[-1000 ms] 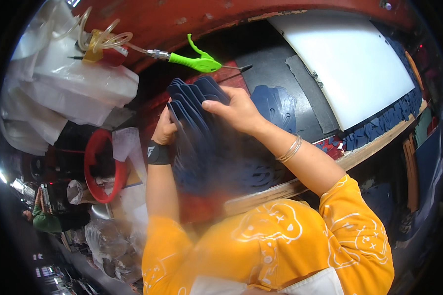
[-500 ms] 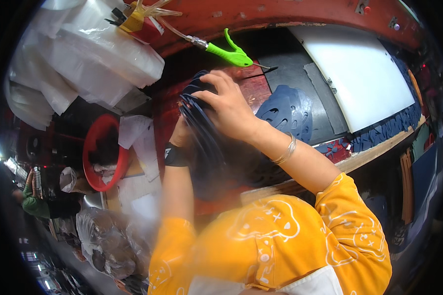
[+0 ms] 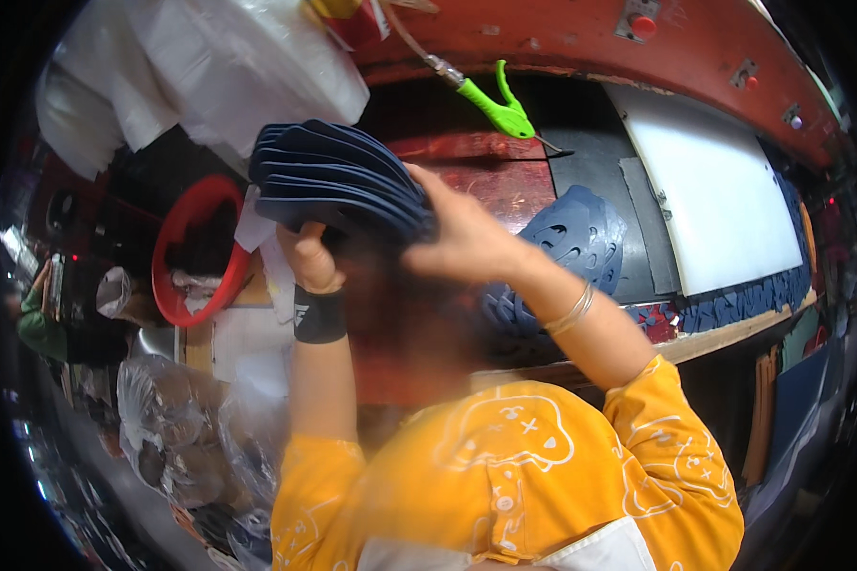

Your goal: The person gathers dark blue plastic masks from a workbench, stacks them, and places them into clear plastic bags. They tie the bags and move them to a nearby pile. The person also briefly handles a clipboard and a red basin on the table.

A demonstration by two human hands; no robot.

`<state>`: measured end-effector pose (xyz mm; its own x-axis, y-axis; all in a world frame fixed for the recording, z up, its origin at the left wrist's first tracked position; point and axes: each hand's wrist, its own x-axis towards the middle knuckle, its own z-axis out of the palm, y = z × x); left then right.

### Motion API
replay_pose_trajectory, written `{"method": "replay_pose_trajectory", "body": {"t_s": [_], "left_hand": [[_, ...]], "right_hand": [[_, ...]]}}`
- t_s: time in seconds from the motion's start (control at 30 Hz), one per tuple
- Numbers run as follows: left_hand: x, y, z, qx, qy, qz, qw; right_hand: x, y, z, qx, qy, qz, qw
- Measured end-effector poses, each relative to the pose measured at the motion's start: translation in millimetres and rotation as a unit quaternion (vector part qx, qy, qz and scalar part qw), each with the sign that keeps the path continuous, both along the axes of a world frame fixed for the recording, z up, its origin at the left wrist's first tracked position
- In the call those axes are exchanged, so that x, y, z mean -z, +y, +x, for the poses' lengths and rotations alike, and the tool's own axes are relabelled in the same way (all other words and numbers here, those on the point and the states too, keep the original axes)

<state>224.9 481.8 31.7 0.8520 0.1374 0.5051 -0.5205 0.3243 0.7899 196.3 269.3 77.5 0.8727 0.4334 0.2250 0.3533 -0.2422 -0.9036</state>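
A fanned stack of thin dark blue cut pieces (image 3: 338,181) is lifted between my hands, its layered edges toward the upper left. From below, my left hand (image 3: 312,259) grips the stack, a black band around that wrist; most of its fingers are hidden behind the pieces. My right hand (image 3: 462,228) is closed around the stack's right end, its fingertips partly hidden. To the right of this hand lies a pile of dark blue pieces with cut-out holes (image 3: 573,233), resting on the black mat (image 3: 646,224).
Beyond my hands lies a green air blow gun (image 3: 497,109) on a hose. A white board (image 3: 724,200) stands at the right, beside dark blue scraps (image 3: 733,306). Left are a red basin (image 3: 167,285), white plastic sheeting (image 3: 248,76) and clear bags (image 3: 167,409). A wooden edge (image 3: 709,333) borders the bench.
The stack has swung up and left, turning from nearly upright to flatter and fanned. My left hand has moved under it; my right hand has moved from its top to its right end.
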Motion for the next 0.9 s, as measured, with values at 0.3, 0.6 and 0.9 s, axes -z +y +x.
{"method": "replay_pose_trajectory", "body": {"t_s": [0.3,0.6,0.9], "left_hand": [[20.7,40.5,-39.7,-0.020,0.076,-0.053,0.995],[-28.1,75.7,-111.9,-0.259,0.000,0.488,0.834],[6.3,53.9,-90.6,-0.135,0.100,0.468,0.867]], "right_hand": [[-43.5,34.8,43.8,-0.120,-0.112,-0.161,0.973],[-61.8,64.1,36.0,-0.157,-0.382,-0.466,0.782],[-14.9,-25.4,41.6,-0.130,-0.090,-0.369,0.916]]}}
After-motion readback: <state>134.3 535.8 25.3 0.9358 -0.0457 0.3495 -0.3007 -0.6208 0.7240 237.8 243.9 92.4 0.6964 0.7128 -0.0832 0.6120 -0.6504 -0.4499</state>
